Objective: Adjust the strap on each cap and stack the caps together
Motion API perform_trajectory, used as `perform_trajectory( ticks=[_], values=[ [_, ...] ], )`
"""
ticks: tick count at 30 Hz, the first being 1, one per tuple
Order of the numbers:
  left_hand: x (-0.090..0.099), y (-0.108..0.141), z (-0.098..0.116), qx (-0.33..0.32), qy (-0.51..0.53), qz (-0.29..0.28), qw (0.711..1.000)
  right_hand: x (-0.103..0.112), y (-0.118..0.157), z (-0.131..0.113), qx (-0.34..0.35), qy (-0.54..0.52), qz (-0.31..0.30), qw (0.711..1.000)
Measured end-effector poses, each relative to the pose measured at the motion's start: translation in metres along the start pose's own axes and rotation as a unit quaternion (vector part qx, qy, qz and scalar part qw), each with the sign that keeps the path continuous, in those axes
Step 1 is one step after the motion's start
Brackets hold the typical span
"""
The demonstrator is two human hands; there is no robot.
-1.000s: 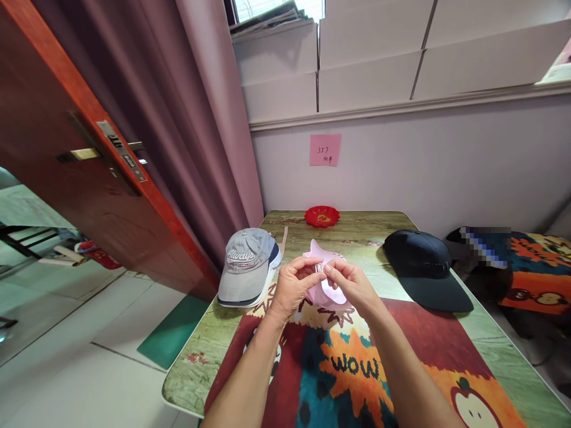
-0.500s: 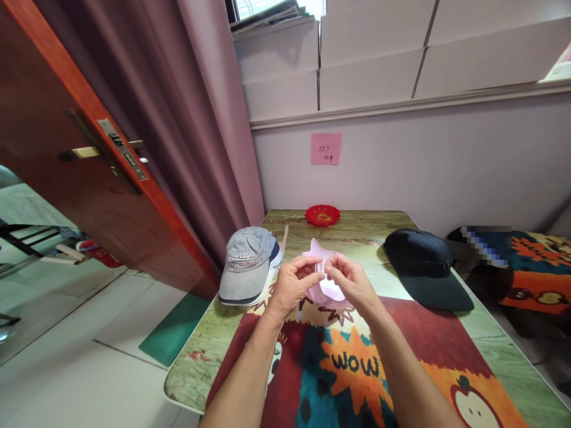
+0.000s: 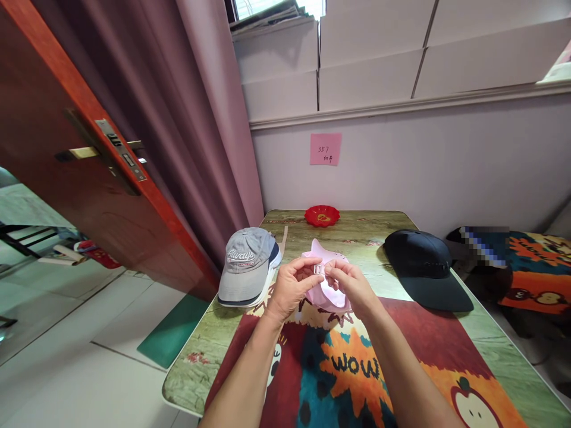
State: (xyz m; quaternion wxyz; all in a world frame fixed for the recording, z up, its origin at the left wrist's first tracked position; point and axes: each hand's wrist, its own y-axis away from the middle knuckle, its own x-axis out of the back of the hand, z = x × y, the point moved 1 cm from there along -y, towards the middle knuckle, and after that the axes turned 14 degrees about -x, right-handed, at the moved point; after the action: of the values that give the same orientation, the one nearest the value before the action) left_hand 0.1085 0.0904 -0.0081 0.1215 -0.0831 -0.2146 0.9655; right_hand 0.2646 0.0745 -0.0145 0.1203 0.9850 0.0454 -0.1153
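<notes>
A wood-patterned table (image 3: 191, 368) spans the lower centre of the frame, a colourful "WOW" mat (image 3: 432, 330) on its near part. A black cap (image 3: 419, 261) lies at centre right, a grey cap (image 3: 247, 267) left of centre. Between them sits a pink cap (image 3: 334, 301), partly hidden by the hands. Above it is a red scalloped dish (image 3: 322, 216). At frame centre, the left hand (image 3: 289, 290) clamps a small clear buckle (image 3: 318, 270); the right hand (image 3: 352, 285) pinches its right end.
</notes>
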Motion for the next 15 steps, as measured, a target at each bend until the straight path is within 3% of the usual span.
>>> perform_trajectory(
  ticks=[15],
  values=[
    [0.0011,0.0000,0.0028,-0.020,-0.069,-0.012,0.997,0.0041,0.0020,-0.0052,0.035,0.041,-0.004,0.999]
  ],
)
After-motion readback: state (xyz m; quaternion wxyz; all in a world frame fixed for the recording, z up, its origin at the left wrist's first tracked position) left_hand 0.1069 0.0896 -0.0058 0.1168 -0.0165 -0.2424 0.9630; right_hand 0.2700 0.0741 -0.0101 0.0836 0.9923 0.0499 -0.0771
